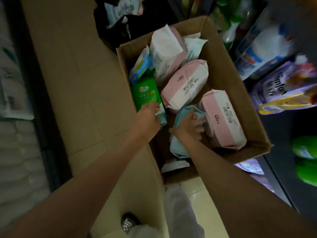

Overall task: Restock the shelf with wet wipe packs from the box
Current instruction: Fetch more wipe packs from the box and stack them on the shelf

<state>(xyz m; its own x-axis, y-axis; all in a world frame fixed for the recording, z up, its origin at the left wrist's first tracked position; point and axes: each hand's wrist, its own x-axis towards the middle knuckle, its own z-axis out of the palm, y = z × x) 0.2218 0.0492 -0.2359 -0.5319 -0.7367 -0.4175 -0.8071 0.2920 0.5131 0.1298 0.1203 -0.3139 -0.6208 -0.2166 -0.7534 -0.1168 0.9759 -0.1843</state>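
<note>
Left hand gripping green pack; pink-white packs boxed

Cardboard box open, w/ pink, green, blue wipe packs jumbled.

The cardboard box stands on the floor, with wet wipe packs lying inside it. Right of the box, shelves hold bagged and bottled goods; beyond its far edge lies a dark bag.
</note>
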